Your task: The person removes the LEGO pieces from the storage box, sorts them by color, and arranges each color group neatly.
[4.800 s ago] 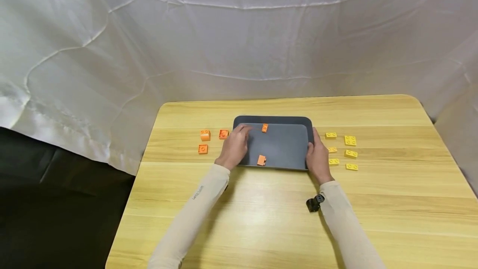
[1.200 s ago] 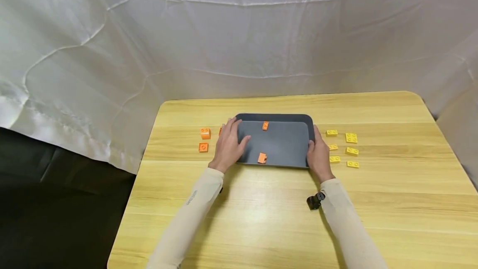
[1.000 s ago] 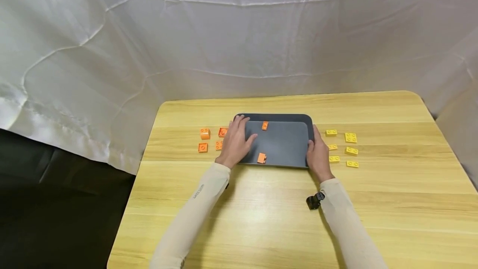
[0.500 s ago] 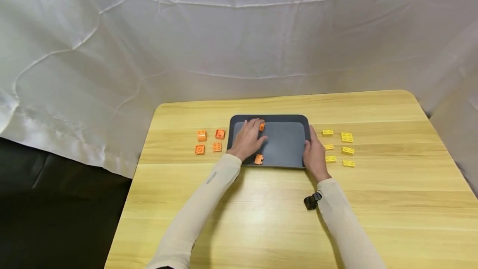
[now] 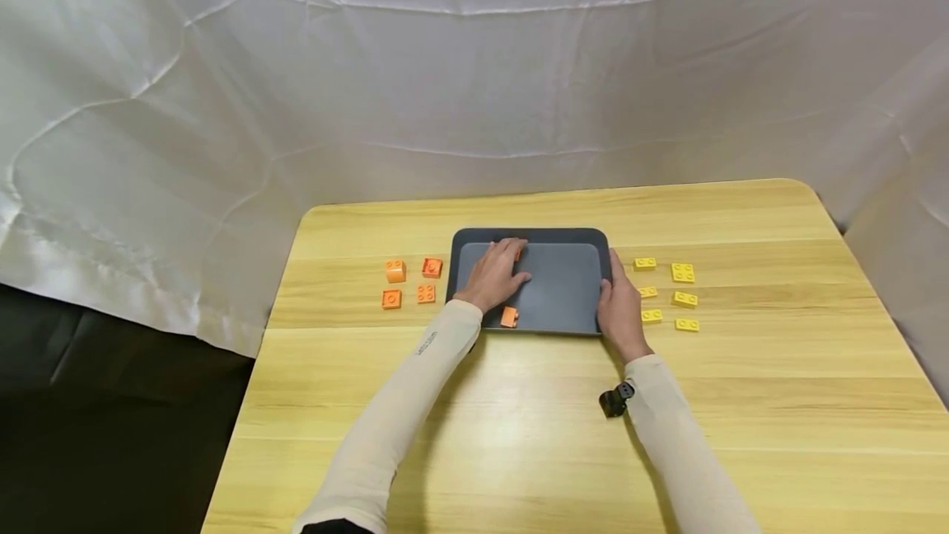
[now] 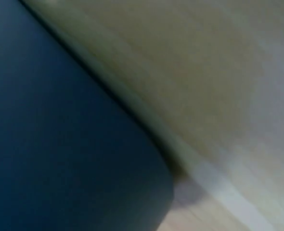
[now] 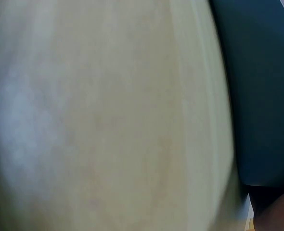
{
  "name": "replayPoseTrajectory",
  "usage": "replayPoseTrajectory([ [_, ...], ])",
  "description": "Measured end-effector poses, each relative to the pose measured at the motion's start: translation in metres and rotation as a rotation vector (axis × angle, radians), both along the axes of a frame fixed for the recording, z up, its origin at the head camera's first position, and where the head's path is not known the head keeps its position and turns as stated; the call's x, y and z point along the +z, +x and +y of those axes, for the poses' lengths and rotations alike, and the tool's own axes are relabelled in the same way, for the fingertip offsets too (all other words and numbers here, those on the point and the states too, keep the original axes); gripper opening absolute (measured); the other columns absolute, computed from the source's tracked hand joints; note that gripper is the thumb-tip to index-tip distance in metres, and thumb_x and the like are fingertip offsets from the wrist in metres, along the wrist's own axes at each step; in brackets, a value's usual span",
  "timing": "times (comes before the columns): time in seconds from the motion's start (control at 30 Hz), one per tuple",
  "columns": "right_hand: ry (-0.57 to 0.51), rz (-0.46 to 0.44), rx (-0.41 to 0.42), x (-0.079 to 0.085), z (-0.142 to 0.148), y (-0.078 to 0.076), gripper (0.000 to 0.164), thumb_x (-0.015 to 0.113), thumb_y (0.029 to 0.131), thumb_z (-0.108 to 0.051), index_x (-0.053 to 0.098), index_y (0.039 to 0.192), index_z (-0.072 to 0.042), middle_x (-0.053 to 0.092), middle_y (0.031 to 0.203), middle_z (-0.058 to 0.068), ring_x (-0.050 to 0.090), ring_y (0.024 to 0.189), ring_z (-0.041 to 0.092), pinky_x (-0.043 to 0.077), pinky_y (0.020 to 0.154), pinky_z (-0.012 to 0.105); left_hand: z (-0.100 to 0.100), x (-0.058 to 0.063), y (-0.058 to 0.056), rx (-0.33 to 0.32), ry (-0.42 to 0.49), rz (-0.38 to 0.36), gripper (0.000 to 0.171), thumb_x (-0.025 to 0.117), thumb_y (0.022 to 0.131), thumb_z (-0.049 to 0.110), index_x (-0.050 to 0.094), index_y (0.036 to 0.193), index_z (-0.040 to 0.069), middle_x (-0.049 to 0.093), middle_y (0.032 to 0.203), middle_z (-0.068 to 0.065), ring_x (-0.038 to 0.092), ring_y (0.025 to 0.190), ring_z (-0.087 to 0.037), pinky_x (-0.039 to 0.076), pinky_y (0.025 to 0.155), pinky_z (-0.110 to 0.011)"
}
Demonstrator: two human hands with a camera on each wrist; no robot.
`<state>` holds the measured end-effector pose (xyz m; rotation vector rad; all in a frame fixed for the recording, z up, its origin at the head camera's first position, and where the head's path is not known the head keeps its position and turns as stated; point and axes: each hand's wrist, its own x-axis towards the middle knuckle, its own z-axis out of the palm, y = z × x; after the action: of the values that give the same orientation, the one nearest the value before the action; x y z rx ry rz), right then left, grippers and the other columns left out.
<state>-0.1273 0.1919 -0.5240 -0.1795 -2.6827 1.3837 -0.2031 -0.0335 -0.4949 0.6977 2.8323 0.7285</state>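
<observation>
A dark grey rectangular tray (image 5: 559, 291) lies on the wooden table. My left hand (image 5: 491, 278) reaches in over its left half, thumb apart from the fingers. Those fingers lie over an orange toy brick (image 5: 518, 255) near the far wall, mostly covered; contact with it cannot be made out. Another orange toy brick (image 5: 509, 317) sits in the tray by the near wall, below the left hand. At the tray's right side my right hand (image 5: 623, 311) grips the rim, its thumb on the inner side. Both wrist views show mainly the tray's outer side (image 6: 70, 125) and tabletop.
Several orange bricks (image 5: 426, 293) lie on the table left of the tray. To its right are several yellow bricks (image 5: 683, 273). A pale curtain (image 5: 474, 89) hangs behind the table (image 5: 534, 435), and dark cloth (image 5: 111, 427) is at the left.
My left hand has moved from the tray's left rim rightward over the tray, its fingers now covering most of the far orange brick. The right hand keeps its hold on the tray.
</observation>
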Motion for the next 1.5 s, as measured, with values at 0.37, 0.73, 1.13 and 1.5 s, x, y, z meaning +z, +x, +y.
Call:
replayPoseTrajectory([
  [0.37, 0.003, 0.013, 0.005, 0.003, -0.003, 0.0, 0.057, 0.036, 0.11, 0.001, 0.02, 0.164, 0.002, 0.033, 0.163, 0.027, 0.037, 0.146, 0.046, 0.032, 0.12, 0.055, -0.004, -0.001, 0.001, -0.004, 0.029, -0.023, 0.047, 0.065, 0.104, 0.015, 0.056, 0.149, 0.006, 0.06, 0.145, -0.011, 0.058, 0.132, -0.025, 0.049, 0.109, -0.038],
  [0.73, -0.001, 0.0, 0.01, 0.002, -0.003, 0.001, 0.057, 0.036, 0.11, 0.0, 0.019, 0.165, -0.001, 0.033, 0.163, 0.025, 0.038, 0.146, 0.045, 0.033, 0.12, 0.055, -0.01, -0.001, 0.004, -0.007, 0.077, -0.017, 0.036, 0.062, 0.105, 0.011, 0.065, 0.141, 0.006, 0.067, 0.137, -0.01, 0.067, 0.121, -0.023, 0.054, 0.103, -0.034],
  [1.13, 0.008, -0.002, 0.004, 0.002, -0.003, 0.0, 0.058, 0.036, 0.11, 0.0, 0.019, 0.165, -0.002, 0.033, 0.163, 0.025, 0.038, 0.146, 0.045, 0.032, 0.12, 0.055, -0.011, 0.001, 0.011, 0.05, 0.163, 0.008, 0.048, 0.072, 0.1, 0.016, 0.06, 0.145, 0.004, 0.066, 0.137, -0.011, 0.063, 0.125, -0.025, 0.053, 0.104, -0.039],
  [1.5, 0.001, -0.017, -0.003, -0.002, 0.001, 0.0, 0.058, 0.036, 0.111, -0.001, 0.019, 0.166, -0.002, 0.032, 0.164, 0.024, 0.037, 0.147, 0.045, 0.032, 0.12, 0.055, -0.015, 0.013, 0.018, 0.093, 0.205, 0.014, 0.048, 0.073, 0.099, 0.016, 0.06, 0.144, 0.005, 0.067, 0.131, -0.01, 0.064, 0.12, -0.026, 0.056, 0.098, -0.04],
])
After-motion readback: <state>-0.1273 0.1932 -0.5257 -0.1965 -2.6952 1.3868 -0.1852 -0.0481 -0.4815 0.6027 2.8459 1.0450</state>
